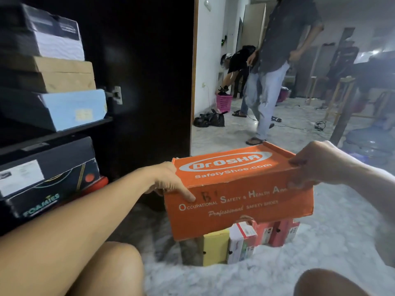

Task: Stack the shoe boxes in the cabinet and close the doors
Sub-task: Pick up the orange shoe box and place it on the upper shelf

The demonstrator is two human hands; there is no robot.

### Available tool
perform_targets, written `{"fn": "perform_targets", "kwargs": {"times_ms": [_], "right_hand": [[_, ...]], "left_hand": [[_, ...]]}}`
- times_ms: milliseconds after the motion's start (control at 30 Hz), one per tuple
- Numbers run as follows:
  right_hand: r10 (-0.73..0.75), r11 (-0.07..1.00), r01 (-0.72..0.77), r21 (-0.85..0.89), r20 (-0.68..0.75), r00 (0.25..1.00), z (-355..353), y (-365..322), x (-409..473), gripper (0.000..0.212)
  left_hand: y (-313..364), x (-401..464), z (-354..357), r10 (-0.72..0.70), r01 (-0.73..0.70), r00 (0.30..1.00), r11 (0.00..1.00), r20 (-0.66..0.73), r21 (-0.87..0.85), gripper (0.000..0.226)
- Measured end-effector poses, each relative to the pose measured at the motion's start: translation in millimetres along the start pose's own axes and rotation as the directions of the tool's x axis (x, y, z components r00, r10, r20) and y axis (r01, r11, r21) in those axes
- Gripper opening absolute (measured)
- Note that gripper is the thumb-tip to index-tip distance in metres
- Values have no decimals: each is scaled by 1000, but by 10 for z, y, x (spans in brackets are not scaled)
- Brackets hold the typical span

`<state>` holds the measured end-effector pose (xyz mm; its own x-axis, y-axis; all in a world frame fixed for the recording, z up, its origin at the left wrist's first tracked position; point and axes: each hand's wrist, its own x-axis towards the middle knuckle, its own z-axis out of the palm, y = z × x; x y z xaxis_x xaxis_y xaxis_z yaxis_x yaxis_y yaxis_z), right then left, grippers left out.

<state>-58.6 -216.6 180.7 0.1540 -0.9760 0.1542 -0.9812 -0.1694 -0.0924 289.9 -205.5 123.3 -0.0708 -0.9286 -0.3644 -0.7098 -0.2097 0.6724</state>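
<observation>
An orange safety-shoe box (239, 195) hangs above the floor in front of me, held at both ends. My left hand (168, 180) grips its left end, thumb on the front face. My right hand (314, 165) grips the right end over the lid edge. To the left stands the dark cabinet (64, 133) with its door (149, 82) swung open. On its upper shelf lie a black-and-white box (57, 37), a brown box (66, 74) and a light blue box (72, 110). Lower down sit a black box (49, 169) and a Foamies box (40, 206).
Under the orange box, several small boxes stand on the floor: a yellow box (214, 248), a white box (241, 242), a red box (280, 233). Two people (271, 71) stand and bend in the room behind, near a pink basket (223, 102). My knees (111, 270) frame the bottom.
</observation>
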Motion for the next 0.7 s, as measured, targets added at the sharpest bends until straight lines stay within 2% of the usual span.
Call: {"fn": "perform_targets", "kwargs": {"times_ms": [133,300,467,600,700], "right_hand": [[-96,994,95,49,30,995,9,-280,30,37],[-203,977,198,74,66,977,16,-756,60,35],[-297,953,291,77,69,952,54,-1240,64,33],[-359,931,346,119,114,926,99,-1617,36,25],[-395,917,382,117,119,911,166,-1869,69,24]], "left_hand": [[-174,-297,-220,-31,31,999,1000,-22,1,75],[-436,-677,-461,-89,86,994,995,-70,-44,82],[-669,-1082,-641,-189,181,977,980,-99,-87,62],[-909,-1295,-756,-267,248,952,959,-147,-138,78],[-1045,-1460,-798,-323,291,932,937,-163,-195,67]]}}
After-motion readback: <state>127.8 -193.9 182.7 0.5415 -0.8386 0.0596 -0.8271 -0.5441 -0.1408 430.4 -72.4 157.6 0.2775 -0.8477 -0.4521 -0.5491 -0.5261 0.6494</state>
